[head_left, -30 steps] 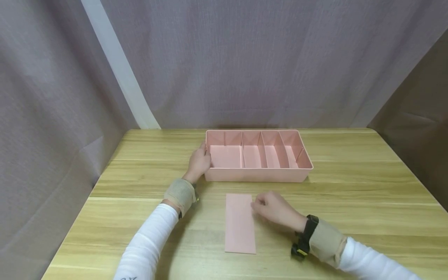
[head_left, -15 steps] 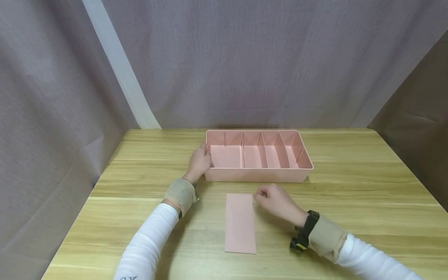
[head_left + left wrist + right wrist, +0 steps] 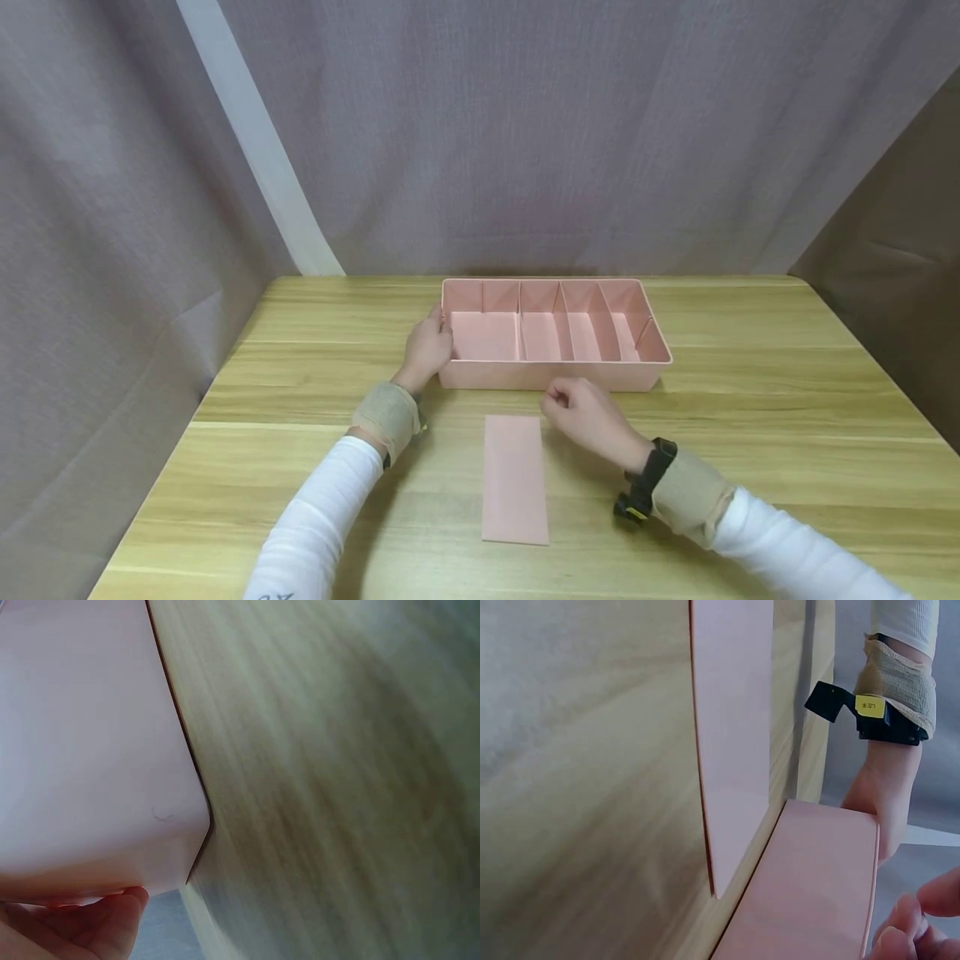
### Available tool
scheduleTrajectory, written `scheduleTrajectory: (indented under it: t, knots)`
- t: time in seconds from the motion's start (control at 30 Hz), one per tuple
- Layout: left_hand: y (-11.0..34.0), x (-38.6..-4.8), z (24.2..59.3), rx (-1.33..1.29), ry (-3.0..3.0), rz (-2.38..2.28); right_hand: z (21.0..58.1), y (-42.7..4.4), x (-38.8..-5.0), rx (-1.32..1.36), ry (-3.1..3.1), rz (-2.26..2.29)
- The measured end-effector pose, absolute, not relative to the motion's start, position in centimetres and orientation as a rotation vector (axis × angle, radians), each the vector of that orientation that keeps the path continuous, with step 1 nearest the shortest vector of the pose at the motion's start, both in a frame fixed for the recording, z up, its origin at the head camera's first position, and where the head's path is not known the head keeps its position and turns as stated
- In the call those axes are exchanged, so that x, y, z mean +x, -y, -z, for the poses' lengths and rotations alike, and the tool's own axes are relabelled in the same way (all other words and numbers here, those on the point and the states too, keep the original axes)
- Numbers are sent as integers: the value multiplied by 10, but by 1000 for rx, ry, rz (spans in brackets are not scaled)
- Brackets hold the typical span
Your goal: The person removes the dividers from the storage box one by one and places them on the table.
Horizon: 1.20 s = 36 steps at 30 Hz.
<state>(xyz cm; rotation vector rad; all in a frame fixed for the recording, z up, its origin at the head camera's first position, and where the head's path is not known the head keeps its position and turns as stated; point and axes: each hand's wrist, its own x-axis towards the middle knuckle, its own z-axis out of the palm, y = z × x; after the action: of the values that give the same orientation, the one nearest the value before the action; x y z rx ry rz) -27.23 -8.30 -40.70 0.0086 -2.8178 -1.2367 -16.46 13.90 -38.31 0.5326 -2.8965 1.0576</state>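
Note:
A pink storage box (image 3: pixel 551 375) with divided compartments stands toward the back of the table. My left hand (image 3: pixel 427 346) holds its left end. In the left wrist view, curled fingers (image 3: pixel 112 922) touch the box's end wall. A flat pink rectangular panel (image 3: pixel 515 479) lies on the table in front of the box. My right hand (image 3: pixel 592 421) is above the table, just beyond the panel's top right corner and close to the box's front wall. Its fingers are curled, with thumb and index finger near each other. The right wrist view shows nothing visible between those fingertips (image 3: pixel 907 911).
The wooden table (image 3: pixel 765 417) has grey curtains (image 3: pixel 525 150) hanging behind it and at its sides. A pale strip (image 3: pixel 255 133) runs down the curtain at the back left. Inside the box, thin dividers (image 3: pixel 564 325) stand upright between compartments.
My right hand has moved away from beside the panel toward the box's front, fingers staying curled. The left hand, the box and the panel have stayed in place.

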Motion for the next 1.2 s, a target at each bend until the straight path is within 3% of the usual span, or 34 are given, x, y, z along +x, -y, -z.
scheduleTrajectory:
  t: [1.2]
  knots:
    - [84,-272,407,-9,2802,1192,362,-124,-195,403,2804,-1105]
